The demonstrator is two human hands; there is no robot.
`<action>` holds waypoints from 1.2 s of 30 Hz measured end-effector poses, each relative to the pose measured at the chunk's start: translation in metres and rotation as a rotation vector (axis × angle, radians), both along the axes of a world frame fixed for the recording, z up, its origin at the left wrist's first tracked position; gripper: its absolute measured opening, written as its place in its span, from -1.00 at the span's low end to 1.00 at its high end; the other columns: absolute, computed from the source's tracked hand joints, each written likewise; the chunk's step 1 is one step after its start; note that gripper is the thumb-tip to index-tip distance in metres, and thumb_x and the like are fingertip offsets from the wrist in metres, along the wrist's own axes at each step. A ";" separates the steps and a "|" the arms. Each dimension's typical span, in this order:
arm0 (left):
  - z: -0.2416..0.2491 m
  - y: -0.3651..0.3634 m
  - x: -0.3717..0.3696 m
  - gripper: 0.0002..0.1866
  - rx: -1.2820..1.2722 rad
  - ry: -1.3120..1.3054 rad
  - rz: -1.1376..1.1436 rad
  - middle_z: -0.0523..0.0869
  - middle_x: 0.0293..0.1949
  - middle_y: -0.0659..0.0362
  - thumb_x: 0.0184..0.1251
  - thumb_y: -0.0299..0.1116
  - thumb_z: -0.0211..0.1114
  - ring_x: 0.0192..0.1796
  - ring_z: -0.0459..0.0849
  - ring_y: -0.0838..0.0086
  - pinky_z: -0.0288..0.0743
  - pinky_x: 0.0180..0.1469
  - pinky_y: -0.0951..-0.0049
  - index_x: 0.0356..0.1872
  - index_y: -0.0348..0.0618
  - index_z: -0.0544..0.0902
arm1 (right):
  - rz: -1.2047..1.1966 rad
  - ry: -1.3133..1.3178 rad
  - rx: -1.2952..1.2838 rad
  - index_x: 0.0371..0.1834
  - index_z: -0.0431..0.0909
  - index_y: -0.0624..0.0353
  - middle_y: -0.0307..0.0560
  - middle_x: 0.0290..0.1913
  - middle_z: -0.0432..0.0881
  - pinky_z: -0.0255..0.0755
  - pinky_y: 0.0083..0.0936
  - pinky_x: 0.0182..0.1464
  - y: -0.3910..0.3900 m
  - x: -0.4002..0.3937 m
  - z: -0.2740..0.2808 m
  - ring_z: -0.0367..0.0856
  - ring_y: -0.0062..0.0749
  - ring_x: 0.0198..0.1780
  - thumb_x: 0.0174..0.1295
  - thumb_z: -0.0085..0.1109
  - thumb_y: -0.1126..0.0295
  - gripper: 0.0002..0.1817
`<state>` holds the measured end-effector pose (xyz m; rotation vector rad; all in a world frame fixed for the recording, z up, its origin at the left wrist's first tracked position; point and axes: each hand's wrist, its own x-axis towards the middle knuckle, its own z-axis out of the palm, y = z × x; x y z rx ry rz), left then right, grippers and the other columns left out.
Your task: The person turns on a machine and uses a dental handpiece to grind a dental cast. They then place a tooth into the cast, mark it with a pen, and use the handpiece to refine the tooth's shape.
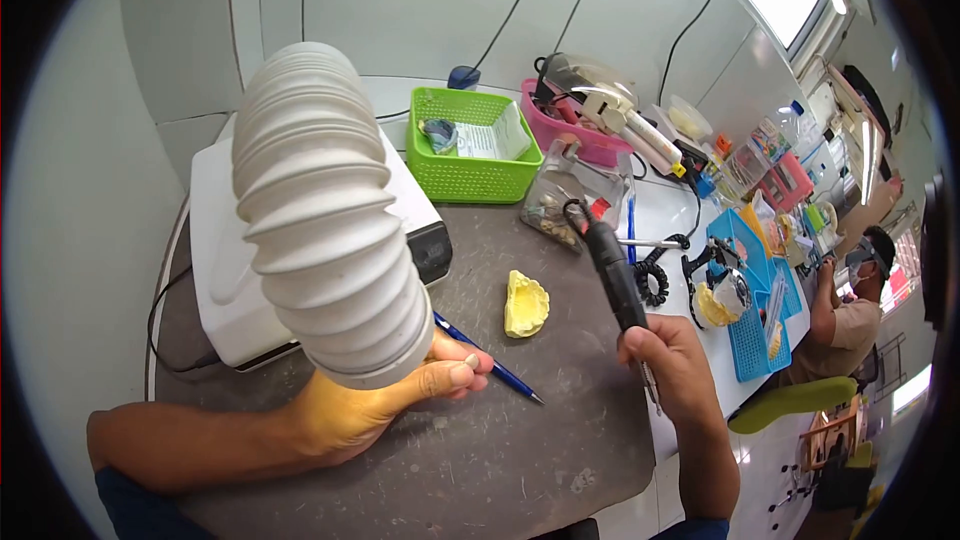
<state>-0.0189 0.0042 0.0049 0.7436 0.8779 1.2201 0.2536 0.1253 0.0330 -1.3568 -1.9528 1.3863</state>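
Note:
Between the thumb and fingers of my left hand (380,400) is a small whitish piece (472,362), too small to make out fully. That hand is under the mouth of a white ribbed hose (325,220), which hides part of its fingers. My right hand (675,365) is closed round a black handpiece (613,270) with a thin metal tip pointing down. A yellow dental cast (526,304) lies on the grey-brown mat between my hands. Beside my left fingers, a blue pen (505,370) lies slantwise.
A white machine (230,280) stands behind the hose. Further back are a green basket (470,185), a pink basin (590,145) and a clear container (548,210). Blue trays (750,345) and a second cast (712,308) are at right. Another person (850,315) sits beyond.

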 end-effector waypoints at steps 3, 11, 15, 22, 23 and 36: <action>0.004 -0.005 -0.002 -0.81 -0.020 -0.082 0.014 0.69 -0.03 0.05 0.37 -0.53 0.29 0.03 0.68 0.40 0.58 0.10 0.43 -0.04 -0.21 0.56 | 0.062 0.523 -0.141 -0.43 0.48 0.12 -0.41 -0.52 0.38 0.15 -0.68 -0.43 -0.008 -0.007 -0.015 0.26 -0.71 -0.50 0.16 0.43 0.17 -0.67; -0.003 -0.009 -0.009 -0.75 -0.009 -0.166 0.012 0.65 -0.01 0.01 0.39 -0.54 0.26 0.03 0.67 0.37 0.58 0.14 0.39 0.06 -0.27 0.55 | 0.324 0.542 0.352 -0.17 0.65 0.28 -0.02 -0.38 0.69 0.50 -0.59 -0.26 -0.021 -0.066 0.002 0.65 -0.42 -0.34 0.14 0.36 0.47 -0.80; -0.004 -0.007 -0.012 -0.69 -0.067 -0.193 -0.024 0.67 0.00 -0.05 0.37 -0.52 0.29 0.03 0.70 0.34 0.62 0.11 0.42 0.09 -0.36 0.51 | 0.429 0.644 0.686 -0.14 0.55 0.32 -0.05 -0.36 0.70 0.65 -0.44 -0.23 -0.025 -0.080 -0.018 0.77 -0.20 -0.23 -0.02 0.43 0.58 -0.65; -0.008 -0.004 -0.009 -0.77 0.016 -0.175 -0.005 0.68 -0.08 -0.08 0.40 -0.63 0.20 -0.02 0.73 0.31 0.66 0.05 0.41 0.03 -0.33 0.49 | 0.568 0.549 0.753 -0.06 0.35 0.20 0.04 -0.28 0.59 0.67 -0.21 -0.13 -0.025 -0.079 -0.028 0.73 0.07 -0.08 0.03 0.48 0.54 -0.51; -0.008 -0.003 -0.009 -0.77 0.012 -0.172 -0.003 0.68 -0.08 -0.08 0.40 -0.63 0.20 -0.02 0.73 0.31 0.66 0.05 0.41 0.03 -0.33 0.49 | 0.566 0.518 0.752 -0.06 0.35 0.18 0.03 -0.27 0.59 0.69 -0.23 -0.11 -0.025 -0.078 -0.028 0.72 0.11 -0.03 -0.01 0.51 0.55 -0.48; -0.023 -0.006 -0.013 -0.81 -0.014 -0.138 -0.021 0.68 -0.05 -0.07 0.42 -0.62 0.17 0.02 0.71 0.37 0.63 0.10 0.44 0.00 -0.36 0.48 | 0.495 0.554 0.796 -0.23 0.48 0.20 -0.05 -0.34 0.66 0.72 -0.39 -0.19 -0.028 -0.088 -0.025 0.78 -0.04 -0.13 -0.04 0.54 0.53 -0.61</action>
